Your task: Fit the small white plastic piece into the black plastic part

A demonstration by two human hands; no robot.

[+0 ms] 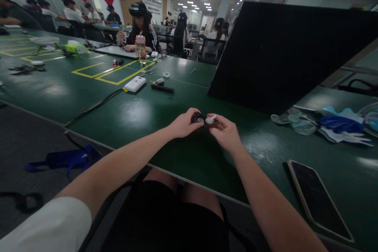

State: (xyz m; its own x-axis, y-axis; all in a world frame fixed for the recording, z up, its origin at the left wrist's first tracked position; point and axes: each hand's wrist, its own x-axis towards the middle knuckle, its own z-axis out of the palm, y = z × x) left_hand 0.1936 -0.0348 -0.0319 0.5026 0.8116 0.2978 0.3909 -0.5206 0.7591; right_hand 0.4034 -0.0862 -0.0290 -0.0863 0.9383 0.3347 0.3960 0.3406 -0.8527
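Note:
Just above the table, my left hand (186,123) is closed around a small black piece with a round grey, wheel-like part (200,120) on it. Thumb and fingers of my right hand (226,130) pinch a small white piece with a short stem (210,119), right beside the black piece. Whether the white piece touches the black one, I cannot tell. Something dark and flat shows under my right fingertips, but its kind is unclear.
A large black panel (283,59) leans at the right. Nearer me lie a phone (320,201) and blue and white gloves (342,124). A white box-shaped device (135,84), a black strip (162,88), a tape roll (166,74) and a bottle (141,50) stand farther off. A person sits opposite.

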